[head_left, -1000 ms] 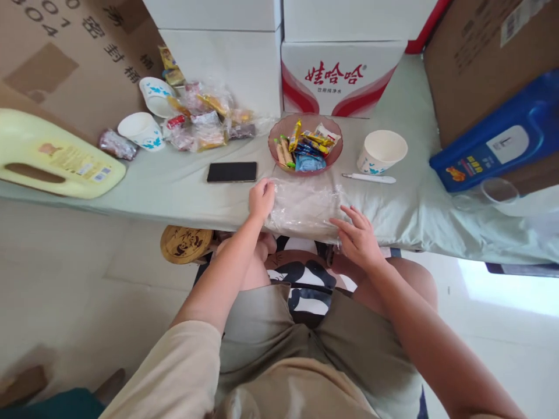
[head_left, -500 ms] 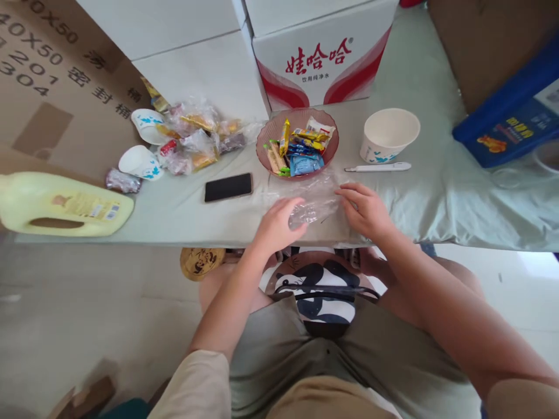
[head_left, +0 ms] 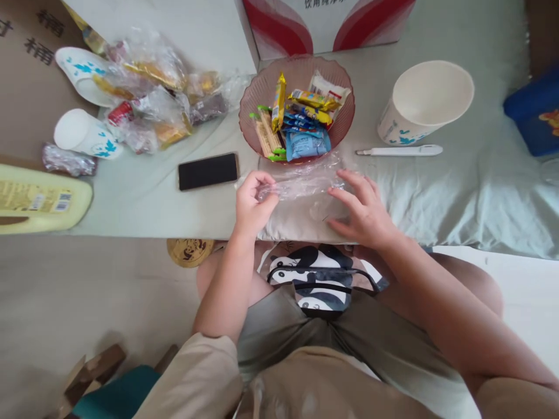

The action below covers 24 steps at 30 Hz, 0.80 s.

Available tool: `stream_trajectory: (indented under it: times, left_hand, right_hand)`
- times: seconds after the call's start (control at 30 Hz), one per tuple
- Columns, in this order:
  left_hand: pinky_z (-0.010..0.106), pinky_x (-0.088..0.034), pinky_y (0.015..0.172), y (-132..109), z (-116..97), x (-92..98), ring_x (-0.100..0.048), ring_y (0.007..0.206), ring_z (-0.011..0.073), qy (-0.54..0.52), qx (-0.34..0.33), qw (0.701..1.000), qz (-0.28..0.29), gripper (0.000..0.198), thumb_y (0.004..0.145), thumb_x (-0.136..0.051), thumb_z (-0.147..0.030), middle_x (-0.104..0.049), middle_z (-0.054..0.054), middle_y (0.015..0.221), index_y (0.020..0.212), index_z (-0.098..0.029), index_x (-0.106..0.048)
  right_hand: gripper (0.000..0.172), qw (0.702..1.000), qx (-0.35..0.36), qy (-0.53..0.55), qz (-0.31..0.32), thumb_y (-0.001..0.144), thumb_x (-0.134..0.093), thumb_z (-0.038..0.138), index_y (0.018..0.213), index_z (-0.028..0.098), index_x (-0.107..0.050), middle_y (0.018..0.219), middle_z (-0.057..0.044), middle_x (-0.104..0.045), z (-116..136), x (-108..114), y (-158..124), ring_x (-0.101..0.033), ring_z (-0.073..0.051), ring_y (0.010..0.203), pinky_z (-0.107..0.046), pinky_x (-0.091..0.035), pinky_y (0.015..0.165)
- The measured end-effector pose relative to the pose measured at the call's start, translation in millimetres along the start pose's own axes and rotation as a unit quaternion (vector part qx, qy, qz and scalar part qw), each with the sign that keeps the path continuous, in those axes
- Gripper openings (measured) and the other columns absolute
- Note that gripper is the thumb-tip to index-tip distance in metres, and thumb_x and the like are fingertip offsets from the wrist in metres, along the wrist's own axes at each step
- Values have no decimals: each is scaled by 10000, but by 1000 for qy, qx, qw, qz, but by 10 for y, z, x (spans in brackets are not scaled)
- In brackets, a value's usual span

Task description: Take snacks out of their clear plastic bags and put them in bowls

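Under both hands, as the head view reaches me, a pale green cloth [head_left: 209, 218] covers the work surface; pale floor [head_left: 126, 291] shows below and left of the grip. Beyond it sits a pink, scalloped, see-through bowl [head_left: 253, 96] of colourful wrapped snacks [head_left: 308, 131]. My left hand [head_left: 252, 205] pinches crumpled clear plastic film [head_left: 301, 187] just short of the bowl; my right hand [head_left: 369, 209] is spread wide beside it. Half a second ago the left thumb and fingers stood wider apart. Past the bowl, the white-and-red cardboard box [head_left: 323, 32] is cut off; I cannot tell whether the right hand touches the film.
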<state>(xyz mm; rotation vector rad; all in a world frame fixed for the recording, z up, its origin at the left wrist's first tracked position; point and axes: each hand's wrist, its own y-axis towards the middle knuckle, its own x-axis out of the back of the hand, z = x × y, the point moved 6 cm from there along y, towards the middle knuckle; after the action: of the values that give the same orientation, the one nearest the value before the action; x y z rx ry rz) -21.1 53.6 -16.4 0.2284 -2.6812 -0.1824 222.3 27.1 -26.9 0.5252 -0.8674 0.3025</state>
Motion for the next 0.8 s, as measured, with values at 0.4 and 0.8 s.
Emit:
stream_trajectory:
  times: [0.4,0.8]
  left_hand:
    - [328,-558,824,-209,210,286,-656,884,193,54,61,995,61,239,721,-676,-12,-566,1,784,845,-204,-606]
    - [400,-561,878,-127,443,153,-677,962,240,24,51,992,116,295,697,-790,-130,-623,24,838,666,-195,-504]
  right_hand:
    - [213,981,5,99,-167,960,-565,338,858,222,-711,986,-109,-714,22,392,-54,-686,-239,950,-460,-529,922]
    - [307,979,-34,160,-124,979,-574,460,797,220,-636,845,-83,-716,-86,248,-113,-712,-242,950,-464,-542,914]
